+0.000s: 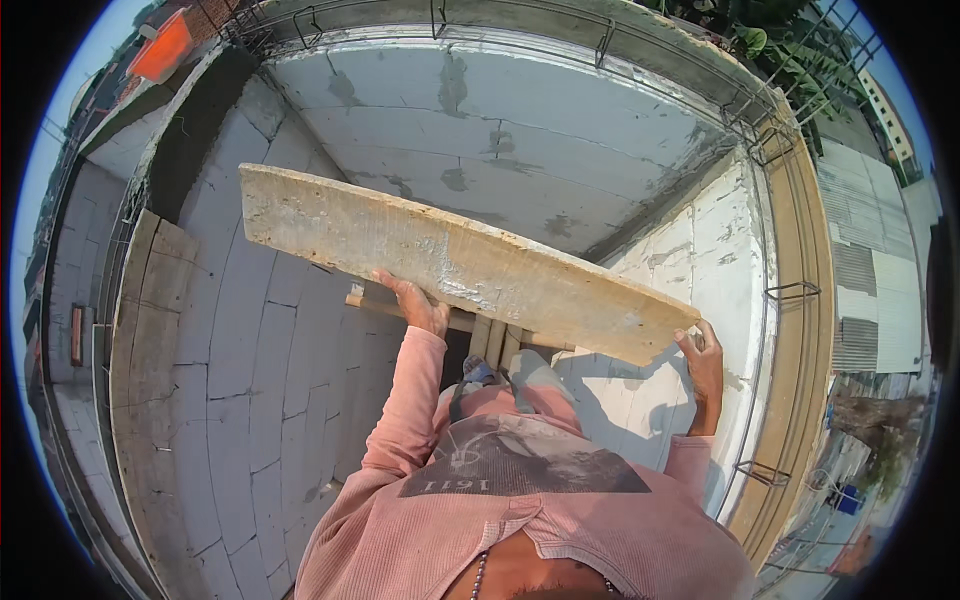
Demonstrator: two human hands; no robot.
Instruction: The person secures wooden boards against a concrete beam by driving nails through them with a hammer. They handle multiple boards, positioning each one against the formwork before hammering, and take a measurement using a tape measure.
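A long, worn wooden board [560,280] with pale cement smears is held up in front of my body. It tilts, its left end higher in the picture than its right. My left hand [418,303] grips the lower edge left of the middle, the fingers mostly behind the board. At the right end my right hand [704,358] clasps the corner, with its thumb on the near face. Below the board, wooden planks [490,340] and a bamboo pole [375,305] show near my feet, partly hidden by the board and my clothes.
Pale block walls [400,120] enclose me in front and on both sides. Steel rebar [790,292] runs along the right wall's top beside timber formwork [800,220]. Another board [150,380] lines the left wall. An orange bucket [162,48] sits at the far left.
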